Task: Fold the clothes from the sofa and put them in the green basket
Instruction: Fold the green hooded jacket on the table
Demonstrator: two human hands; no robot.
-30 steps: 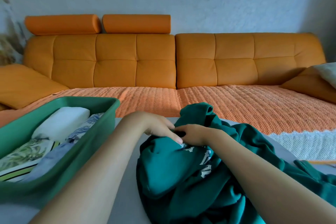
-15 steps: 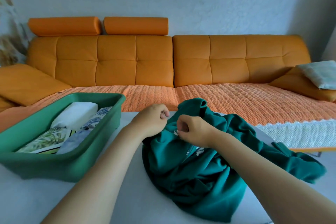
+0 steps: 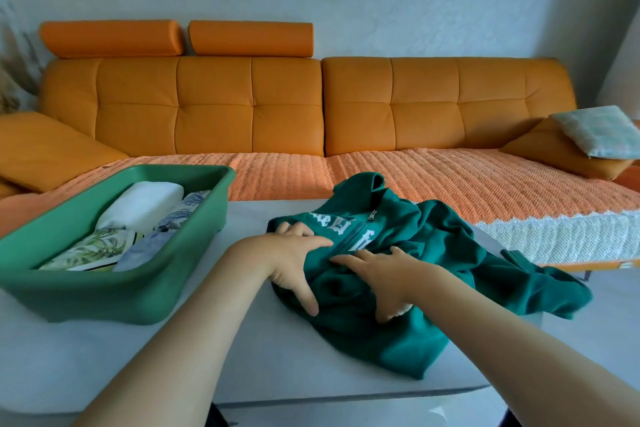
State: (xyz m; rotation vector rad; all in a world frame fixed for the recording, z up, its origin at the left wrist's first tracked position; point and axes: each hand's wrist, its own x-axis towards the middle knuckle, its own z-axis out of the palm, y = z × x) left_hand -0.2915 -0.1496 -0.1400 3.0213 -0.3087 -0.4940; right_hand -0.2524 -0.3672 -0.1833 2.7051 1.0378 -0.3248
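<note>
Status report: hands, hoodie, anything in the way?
Left hand and right hand flat on hoodie. Crumpled on table, unfolded. Nothing between it and basket.

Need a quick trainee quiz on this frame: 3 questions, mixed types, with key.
1. True or false: the green jacket already lies in the green basket.
2. Pick one. The left hand and the right hand are: A) hanging free of the jacket; B) pressing flat on the jacket; C) gripping the basket's rim.
3. Fill in: from the person's view, the basket stands to the jacket's ____.

Key: 1 false, it lies on the table; 2 B; 3 left.
</note>
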